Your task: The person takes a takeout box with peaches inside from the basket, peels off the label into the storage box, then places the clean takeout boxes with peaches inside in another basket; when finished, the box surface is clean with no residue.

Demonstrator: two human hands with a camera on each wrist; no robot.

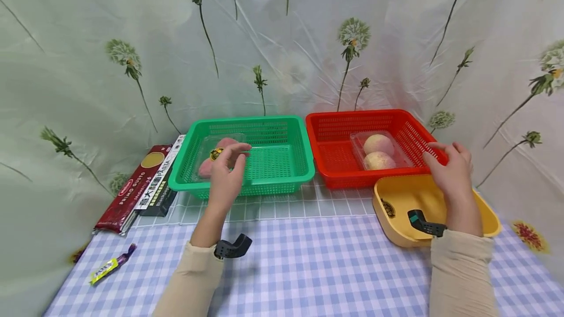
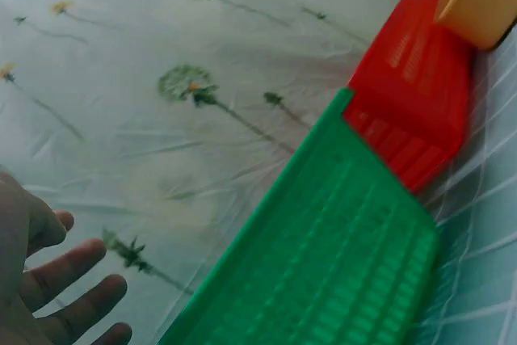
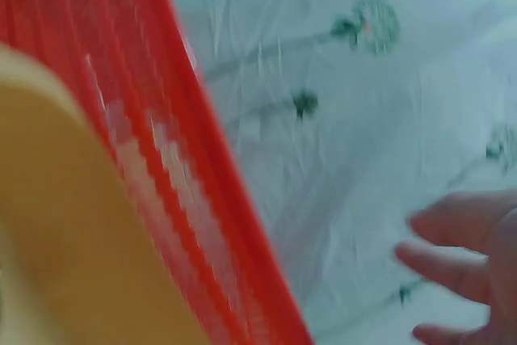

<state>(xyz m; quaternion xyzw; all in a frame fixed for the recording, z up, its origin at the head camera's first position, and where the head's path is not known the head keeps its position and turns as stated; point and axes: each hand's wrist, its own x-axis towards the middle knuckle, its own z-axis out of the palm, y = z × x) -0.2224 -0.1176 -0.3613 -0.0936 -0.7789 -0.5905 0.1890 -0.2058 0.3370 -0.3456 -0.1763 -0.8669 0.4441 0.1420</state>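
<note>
My left hand (image 1: 228,172) hovers over the green basket (image 1: 273,189), fingers loosely bent with nothing in them. Partly behind it, a clear plastic pack of pink round fruits (image 1: 226,142) with a black-and-yellow label lies in the basket's left side. In the left wrist view, the fingers (image 2: 81,309) are spread beside the basket's rim. My right hand (image 1: 456,172) is raised above the yellow bin (image 1: 403,194), near the red basket's (image 1: 328,153) right end, and holds nothing. Two peach-like fruits (image 1: 379,145) sit in a clear pack inside the red basket.
Left of the green basket lie a dark red spaghetti pack (image 1: 136,187) and a black-and-white pasta box (image 1: 160,185). A small yellow-and-purple wrapped snack (image 1: 112,265) lies on the checked tablecloth (image 1: 308,268). A curtain with a dandelion print (image 1: 286,53) hangs close behind the baskets.
</note>
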